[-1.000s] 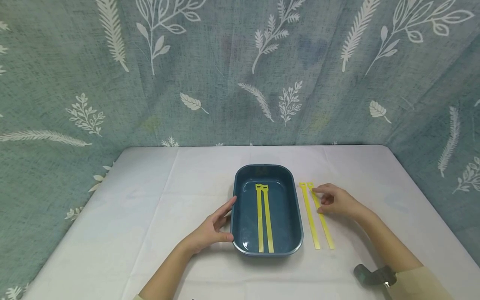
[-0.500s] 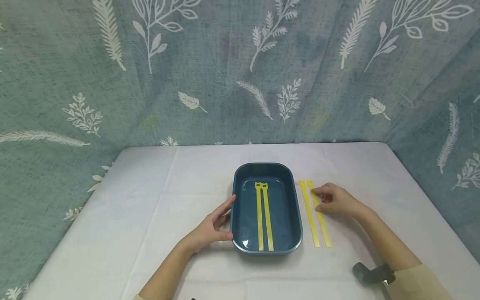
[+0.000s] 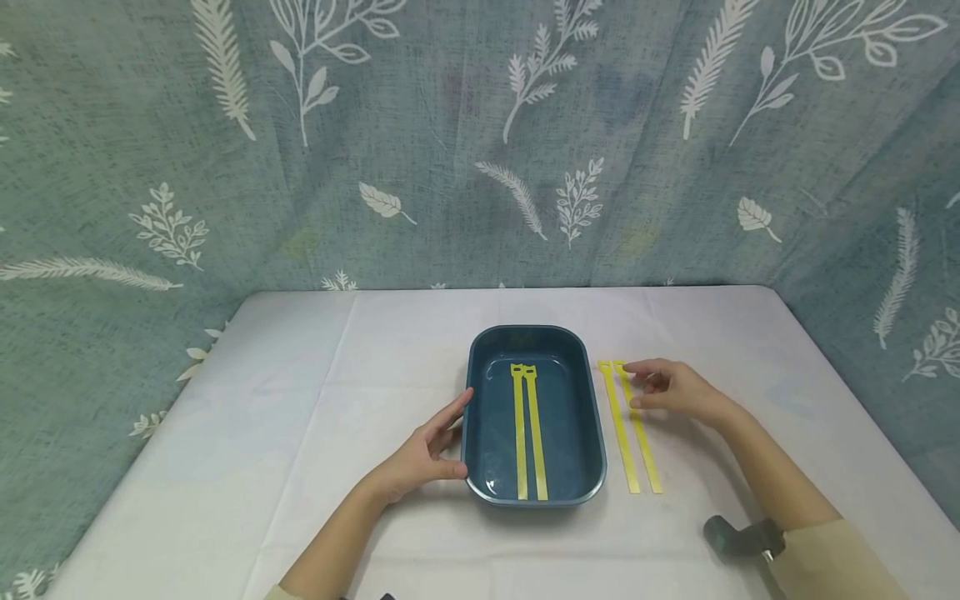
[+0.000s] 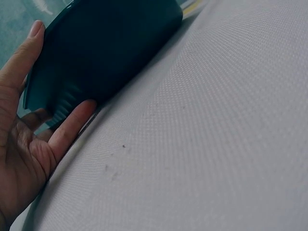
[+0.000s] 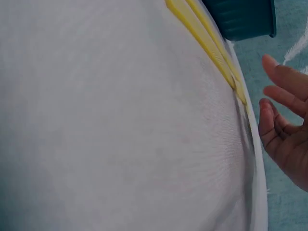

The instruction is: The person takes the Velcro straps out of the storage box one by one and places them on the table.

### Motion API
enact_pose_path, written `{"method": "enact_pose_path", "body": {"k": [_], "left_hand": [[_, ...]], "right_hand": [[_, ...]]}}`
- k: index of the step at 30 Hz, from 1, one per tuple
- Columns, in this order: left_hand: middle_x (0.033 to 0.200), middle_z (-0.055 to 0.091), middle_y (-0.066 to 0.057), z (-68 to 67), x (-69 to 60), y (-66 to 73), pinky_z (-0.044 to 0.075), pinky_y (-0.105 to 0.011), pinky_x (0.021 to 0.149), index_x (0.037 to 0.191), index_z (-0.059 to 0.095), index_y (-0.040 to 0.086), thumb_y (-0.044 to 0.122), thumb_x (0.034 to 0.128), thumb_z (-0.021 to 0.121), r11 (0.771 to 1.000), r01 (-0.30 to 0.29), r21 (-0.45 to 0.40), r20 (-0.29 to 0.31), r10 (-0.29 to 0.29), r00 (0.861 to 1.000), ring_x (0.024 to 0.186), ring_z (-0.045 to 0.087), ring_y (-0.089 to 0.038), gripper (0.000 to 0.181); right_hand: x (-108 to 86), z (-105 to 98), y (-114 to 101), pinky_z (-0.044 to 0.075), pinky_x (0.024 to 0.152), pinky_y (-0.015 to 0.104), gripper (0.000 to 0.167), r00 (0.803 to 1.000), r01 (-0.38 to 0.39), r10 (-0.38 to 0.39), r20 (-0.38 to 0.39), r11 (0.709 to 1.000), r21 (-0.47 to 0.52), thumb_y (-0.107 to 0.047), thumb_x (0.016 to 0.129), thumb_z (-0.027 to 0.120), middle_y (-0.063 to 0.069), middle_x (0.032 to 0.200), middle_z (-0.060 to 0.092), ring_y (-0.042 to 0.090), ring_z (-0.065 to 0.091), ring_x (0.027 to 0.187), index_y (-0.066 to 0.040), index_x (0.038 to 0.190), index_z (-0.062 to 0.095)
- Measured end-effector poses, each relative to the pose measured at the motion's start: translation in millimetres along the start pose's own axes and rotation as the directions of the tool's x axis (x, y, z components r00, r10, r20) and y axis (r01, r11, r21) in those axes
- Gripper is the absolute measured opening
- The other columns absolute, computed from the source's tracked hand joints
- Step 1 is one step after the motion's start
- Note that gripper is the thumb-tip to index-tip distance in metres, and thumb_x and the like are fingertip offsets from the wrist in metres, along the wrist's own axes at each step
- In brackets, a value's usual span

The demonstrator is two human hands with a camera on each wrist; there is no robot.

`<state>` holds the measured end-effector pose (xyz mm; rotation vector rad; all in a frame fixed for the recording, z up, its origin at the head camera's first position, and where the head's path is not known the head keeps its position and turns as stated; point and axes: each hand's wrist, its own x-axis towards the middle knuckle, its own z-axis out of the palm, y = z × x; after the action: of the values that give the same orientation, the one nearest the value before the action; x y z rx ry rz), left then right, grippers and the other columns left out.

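Head view, as I look on: the left hand (image 3: 416, 465) has thumb and fingers spread wide, tips against the side of the blue tray (image 3: 567, 454). Two yellow straps (image 3: 520, 442) lie inside, beyond those fingertips. Across from it, the right hand (image 3: 681, 393) keeps thumb and fingers apart, pinching nothing, by the upper part of the outer strap (image 3: 647, 454); whether they touch, I can't tell. The inner strap (image 3: 621, 433) lies between these fingertips and the tray.
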<state>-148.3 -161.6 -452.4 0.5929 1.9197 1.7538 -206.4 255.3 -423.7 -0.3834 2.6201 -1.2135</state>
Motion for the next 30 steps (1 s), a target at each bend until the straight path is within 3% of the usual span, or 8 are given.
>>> {"method": "enact_pose_path", "body": {"k": [8, 22, 25, 30], "left_hand": [[0.159, 0.008, -0.012, 0.3, 0.5, -1.9, 0.02, -0.052, 0.113, 0.151, 0.018, 0.036, 0.032, 0.0756, 0.08, 1.0, -0.004, -0.002, 0.006, 0.004, 1.0, 0.141, 0.016, -0.043, 0.097], [0.159, 0.012, -0.005, -1.6, -1.8, -0.8, 0.021, -0.049, 0.114, 0.152, 0.019, 0.03, 0.027, 0.0734, 0.082, 1.0, 0.018, -0.014, -0.003, -0.018, 1.0, 0.142, 0.018, -0.039, 0.1], [0.158, 0.014, -0.005, -3.6, -1.3, 0.7, 0.026, -0.047, 0.112, 0.151, 0.021, 0.028, 0.027, 0.0733, 0.082, 0.999, 0.034, -0.019, 0.003, -0.034, 0.999, 0.142, 0.02, -0.038, 0.099], [0.157, 0.02, -0.007, -13.7, 1.5, 6.4, 0.046, -0.048, 0.097, 0.15, 0.027, 0.019, 0.015, 0.0765, 0.079, 0.988, 0.06, -0.141, 0.054, -0.053, 0.997, 0.14, 0.026, -0.036, 0.091]], "right_hand": [[3.6, -5, -10, 0.046, 0.062, 0.021, 0.06, 0.998, 0.068, -0.067, -0.012, 0.99, 0.126, -0.016, 0.079, 0.077, 0.021, 0.109, 0.056, 0.016, 0.05, 0.081, 0.001, 0.131, 0.053], [19.4, -13, -37, 0.048, 0.068, 0.021, 0.057, 0.99, 0.128, -0.136, 0.024, 0.968, 0.218, -0.014, 0.081, 0.074, 0.024, 0.109, 0.053, 0.016, 0.052, 0.084, -0.003, 0.132, 0.053], [22.7, -14, -44, 0.049, 0.069, 0.022, 0.056, 0.989, 0.127, -0.14, 0.045, 0.969, 0.212, -0.015, 0.082, 0.074, 0.02, 0.107, 0.054, 0.017, 0.053, 0.085, -0.005, 0.133, 0.053], [26.7, -17, -57, 0.049, 0.068, 0.022, 0.056, 0.985, 0.131, -0.152, 0.08, 0.965, 0.226, -0.013, 0.081, 0.075, 0.012, 0.101, 0.056, 0.017, 0.054, 0.084, -0.004, 0.131, 0.054]]}}
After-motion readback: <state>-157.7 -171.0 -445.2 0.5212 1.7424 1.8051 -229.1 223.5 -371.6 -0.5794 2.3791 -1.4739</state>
